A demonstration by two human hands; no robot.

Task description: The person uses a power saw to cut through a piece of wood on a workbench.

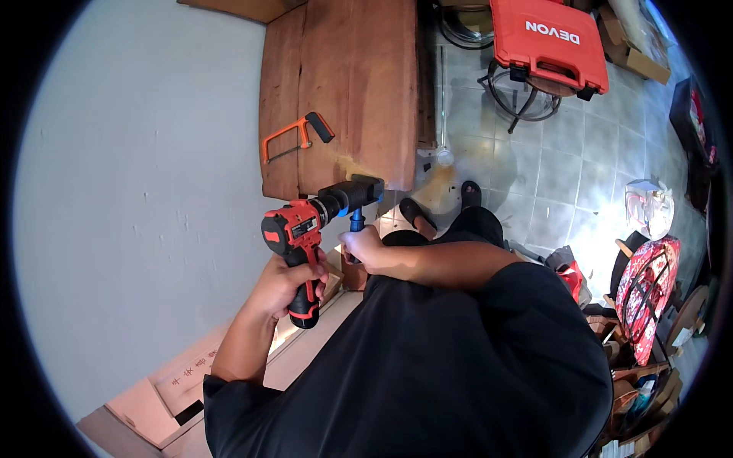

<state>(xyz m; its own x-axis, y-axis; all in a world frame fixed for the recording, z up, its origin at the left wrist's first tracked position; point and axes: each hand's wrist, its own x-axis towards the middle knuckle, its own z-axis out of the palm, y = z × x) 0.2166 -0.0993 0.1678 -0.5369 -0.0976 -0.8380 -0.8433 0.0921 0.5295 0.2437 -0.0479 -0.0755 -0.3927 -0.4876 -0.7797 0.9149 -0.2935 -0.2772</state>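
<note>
My left hand [279, 285] is wrapped round the grip of a red and black cordless drill [299, 224]. From the drill's front a black attachment [353, 192] with blue parts reaches to the near edge of the brown wooden table [359, 91]. My right hand [365, 248] is closed round the blue side handle [356, 220] under that attachment. The attachment's working tip is hard to make out; I cannot tell whether it touches the wood. Farther back on the tabletop lies an orange hacksaw [286, 140] with a black grip.
Along the left runs a pale wall [145, 153]. A red tool case [550, 46] rests on a round stool [546, 88] at the far right. Bags, boxes and a red patterned fabric item [649, 286] crowd the right side of the tiled floor [565, 153].
</note>
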